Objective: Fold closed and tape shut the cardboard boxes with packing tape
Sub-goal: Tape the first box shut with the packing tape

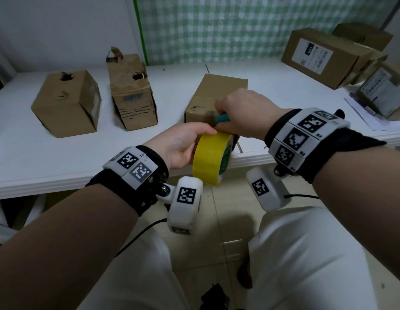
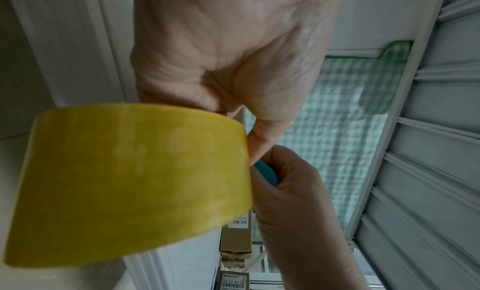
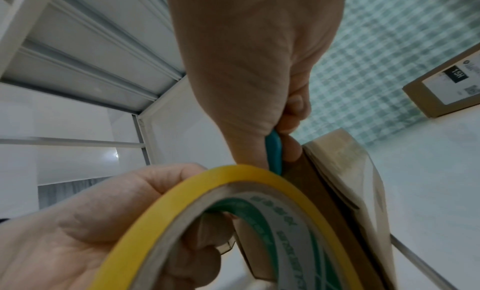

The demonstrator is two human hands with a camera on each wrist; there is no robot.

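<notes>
Nearest, at the surface's [image 1: 49,157] front edge, the left hand [image 1: 183,146] grips a roll of yellow packing tape [image 1: 211,157], fingers through its core. Just right, the right hand [image 1: 243,113] is clenched around a teal-handled cutter [image 1: 223,119], against the near end of a closed cardboard box [image 1: 217,97]. Two torn boxes [image 1: 67,104] stand toward the left edge; labelled boxes [image 1: 324,57] sit at the back right corner.

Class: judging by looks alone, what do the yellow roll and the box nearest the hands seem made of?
Yellow roll: likely glossy plastic packing tape, translucent sheen, wound on a printed core, probably card.
Box: brown cardboard, matte, scuffed at its near edge.
</notes>
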